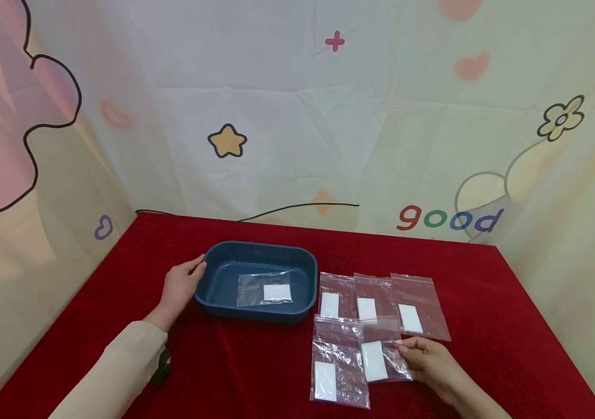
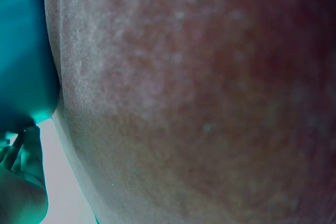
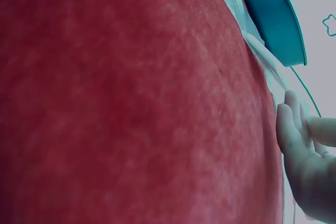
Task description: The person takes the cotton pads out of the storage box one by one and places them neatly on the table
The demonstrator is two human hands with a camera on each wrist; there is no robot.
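My left hand (image 1: 184, 285) grips the left end of a dark blue basin (image 1: 255, 314) by its rim; in the left wrist view the fingers (image 2: 31, 153) meet the basin's wall. Inside the basin lies a clear zip bag (image 1: 251, 290) with a white block in it. To the right, my right hand (image 1: 434, 364) pinches the right edge of another clear zip bag (image 1: 375, 361) holding a white block. That bag overlaps a neighbouring zip bag (image 1: 325, 381) on its left. The right wrist view has the thumb and fingers at the bag's edge, partly cut off.
Behind the held bag lie three more zip bags with white blocks, the left one (image 1: 330, 304), the middle one (image 1: 367, 308) and the right one (image 1: 410, 318). All rest on a red cloth-covered table (image 1: 255, 366). A printed curtain (image 1: 287, 128) hangs behind it.
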